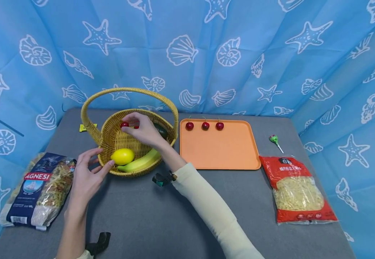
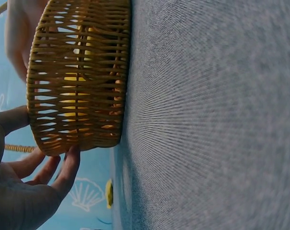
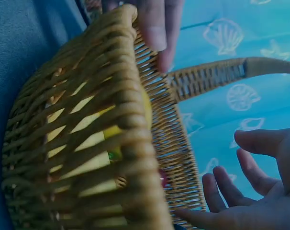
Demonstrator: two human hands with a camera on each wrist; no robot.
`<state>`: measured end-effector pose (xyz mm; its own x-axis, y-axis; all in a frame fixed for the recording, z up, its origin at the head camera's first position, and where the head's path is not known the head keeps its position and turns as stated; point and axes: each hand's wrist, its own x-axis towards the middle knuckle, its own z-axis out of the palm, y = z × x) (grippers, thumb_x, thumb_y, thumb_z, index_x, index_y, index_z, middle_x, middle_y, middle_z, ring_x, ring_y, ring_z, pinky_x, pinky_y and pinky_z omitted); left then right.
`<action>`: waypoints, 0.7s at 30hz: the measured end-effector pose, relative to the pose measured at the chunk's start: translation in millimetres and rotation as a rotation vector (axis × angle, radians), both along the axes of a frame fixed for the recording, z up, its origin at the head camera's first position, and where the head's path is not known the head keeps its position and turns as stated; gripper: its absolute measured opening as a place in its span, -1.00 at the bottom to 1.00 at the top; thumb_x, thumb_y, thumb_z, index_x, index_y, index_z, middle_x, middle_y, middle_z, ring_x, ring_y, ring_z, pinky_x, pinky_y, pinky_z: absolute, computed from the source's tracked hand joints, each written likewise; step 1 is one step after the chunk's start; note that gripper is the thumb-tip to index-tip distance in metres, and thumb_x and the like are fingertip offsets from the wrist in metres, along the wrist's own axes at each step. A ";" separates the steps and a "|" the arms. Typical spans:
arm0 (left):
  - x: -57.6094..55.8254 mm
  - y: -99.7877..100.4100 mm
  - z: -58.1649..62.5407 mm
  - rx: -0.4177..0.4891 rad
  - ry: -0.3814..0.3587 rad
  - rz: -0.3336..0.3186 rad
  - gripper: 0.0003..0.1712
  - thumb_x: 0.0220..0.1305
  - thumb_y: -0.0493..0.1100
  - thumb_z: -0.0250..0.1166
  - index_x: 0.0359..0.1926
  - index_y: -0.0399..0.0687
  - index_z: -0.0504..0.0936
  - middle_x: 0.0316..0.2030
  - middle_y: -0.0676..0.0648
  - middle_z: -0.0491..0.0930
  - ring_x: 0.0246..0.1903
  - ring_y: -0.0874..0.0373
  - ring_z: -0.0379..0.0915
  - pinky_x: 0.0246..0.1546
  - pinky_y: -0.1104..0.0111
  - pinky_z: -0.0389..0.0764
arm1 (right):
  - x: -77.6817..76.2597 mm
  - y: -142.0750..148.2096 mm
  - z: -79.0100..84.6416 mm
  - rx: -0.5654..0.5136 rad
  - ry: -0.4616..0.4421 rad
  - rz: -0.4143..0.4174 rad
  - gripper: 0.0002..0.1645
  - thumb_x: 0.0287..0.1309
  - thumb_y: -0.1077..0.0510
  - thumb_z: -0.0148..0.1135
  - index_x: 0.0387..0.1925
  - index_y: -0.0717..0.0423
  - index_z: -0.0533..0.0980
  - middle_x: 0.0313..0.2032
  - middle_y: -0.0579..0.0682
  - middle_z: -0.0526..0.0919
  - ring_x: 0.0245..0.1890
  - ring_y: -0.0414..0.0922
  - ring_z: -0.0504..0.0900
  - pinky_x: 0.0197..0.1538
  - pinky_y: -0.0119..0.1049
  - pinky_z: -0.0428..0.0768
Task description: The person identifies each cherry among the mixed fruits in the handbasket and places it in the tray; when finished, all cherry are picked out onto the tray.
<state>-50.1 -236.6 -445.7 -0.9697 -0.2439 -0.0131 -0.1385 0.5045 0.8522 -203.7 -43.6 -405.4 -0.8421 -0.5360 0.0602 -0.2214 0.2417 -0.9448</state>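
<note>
From the head camera I see a golden-yellow woven wicker basket (image 1: 120, 138) with a tall arched handle, standing on a grey cloth-covered table (image 1: 142, 216). The left hand (image 1: 88, 176) holds the basket at its near left edge, thumb at the rim and bent fingers against the outer wall. The right hand (image 1: 143, 130) reaches over the basket's inside, thumb and fingers loosely parted. A round, glossy red cherry (image 1: 124, 124) shows between thumb and forefinger in the head view; from the right wrist I make out a gap there and nothing gripped. More red shows behind that hand.

Inside the basket, toward its near side, a smooth yellow lemon (image 1: 122, 157) lies beside a curved yellow-green banana (image 1: 140, 163); on its right side sits a dark green rounded item (image 1: 160, 131), partly hidden.

Just right of the basket lies a flat orange rectangular tray (image 1: 219, 149) bearing three stemmed red cherries (image 1: 205, 126) along its far edge. Beyond the tray, well right of the basket, are a green-wrapped lollipop (image 1: 274, 139) and a red-and-clear pasta bag (image 1: 298, 192). Left of the basket lie a navy-labelled pasta bag (image 1: 32, 198) and a small yellow packet (image 1: 83, 128).
</note>
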 end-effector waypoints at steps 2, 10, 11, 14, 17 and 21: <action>-0.2 0.1 -0.3 0.000 -0.006 0.003 -0.23 0.50 0.06 0.42 0.56 -0.14 0.42 0.54 -0.32 0.23 0.37 -0.30 0.32 -0.10 0.89 0.36 | -4.3 -7.6 -4.5 0.004 -0.023 0.003 -0.60 0.53 0.17 0.32 0.27 0.23 0.57 0.28 0.23 0.66 0.33 0.14 0.64 0.30 -0.28 0.68; -2.2 1.2 -0.5 -0.004 -0.013 0.006 -0.24 0.50 0.06 0.42 0.56 -0.13 0.42 0.54 -0.31 0.24 0.37 -0.28 0.33 -0.09 0.86 0.39 | -12.7 -21.4 -14.4 0.065 -0.085 0.012 -0.59 0.53 0.20 0.31 0.27 0.34 0.56 0.23 0.28 0.67 0.25 0.13 0.65 0.14 -0.31 0.66; -2.1 1.2 -0.4 -0.006 -0.013 0.007 -0.24 0.50 0.06 0.42 0.56 -0.13 0.42 0.54 -0.31 0.24 0.37 -0.28 0.33 -0.09 0.86 0.40 | -13.1 -21.7 -14.9 0.080 -0.093 0.024 -0.58 0.53 0.20 0.31 0.27 0.34 0.56 0.23 0.27 0.66 0.26 0.13 0.65 0.14 -0.30 0.65; -1.8 1.7 -0.1 -0.015 -0.016 0.012 -0.23 0.50 0.06 0.42 0.56 -0.12 0.42 0.54 -0.31 0.24 0.37 -0.28 0.33 0.01 0.74 0.55 | -14.1 -22.1 -16.0 0.126 -0.110 0.061 -0.58 0.53 0.21 0.31 0.28 0.34 0.56 0.27 0.27 0.65 0.32 0.13 0.62 0.22 -0.22 0.66; -1.6 2.1 0.1 -0.022 -0.023 0.018 -0.23 0.50 0.07 0.42 0.57 -0.11 0.42 0.54 -0.30 0.24 0.38 -0.28 0.33 0.15 0.48 0.70 | -16.3 -23.1 -17.1 0.159 -0.107 0.084 -0.60 0.51 0.26 0.31 0.26 0.37 0.57 0.29 0.29 0.64 0.34 0.13 0.60 0.28 -0.16 0.66; -1.2 1.7 0.9 -0.019 -0.027 0.020 -0.23 0.50 0.07 0.42 0.57 -0.10 0.42 0.55 -0.29 0.24 0.39 -0.28 0.33 0.12 0.51 0.67 | -20.2 -26.0 -17.3 0.210 -0.108 0.112 -0.61 0.49 0.31 0.30 0.25 0.38 0.59 0.28 0.30 0.66 0.30 0.12 0.63 0.28 -0.16 0.68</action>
